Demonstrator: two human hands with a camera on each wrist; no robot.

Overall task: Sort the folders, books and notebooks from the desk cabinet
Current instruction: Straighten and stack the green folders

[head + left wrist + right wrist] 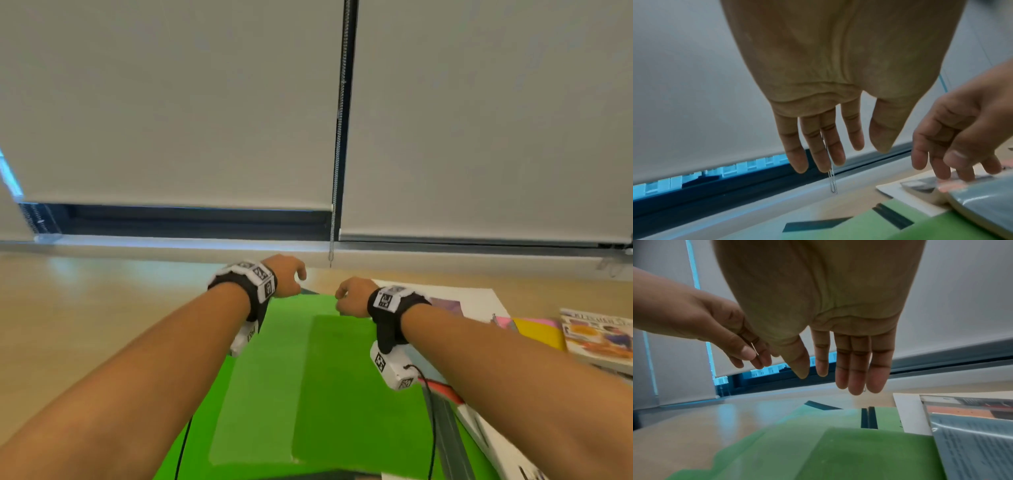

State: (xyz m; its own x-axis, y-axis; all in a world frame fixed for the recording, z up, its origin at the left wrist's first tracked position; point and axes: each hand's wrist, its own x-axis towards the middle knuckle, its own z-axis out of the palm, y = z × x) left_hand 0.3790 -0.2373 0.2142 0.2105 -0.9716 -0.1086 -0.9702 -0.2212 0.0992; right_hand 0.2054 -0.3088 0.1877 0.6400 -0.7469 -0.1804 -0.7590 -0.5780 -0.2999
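A bright green folder (pixel 308 377) lies flat on the wooden desk (pixel 102 308) in front of me, with a black elastic band near its far edge (pixel 869 417). My left hand (pixel 291 277) hovers over the folder's far left corner. Its fingers hang straight and relaxed and hold nothing (pixel 838 154). My right hand (pixel 352 296) floats just to the right of it above the far edge. That hand's fingers are also straight and empty (pixel 830 379). The two hands are close together but apart.
Right of the green folder lie a white sheet (pixel 472 298), a clear plastic sleeve with papers (pixel 972 443), yellow and pink folders (pixel 537 329) and a magazine (pixel 596 335). Window blinds and a hanging bead chain (pixel 334 205) stand behind the desk.
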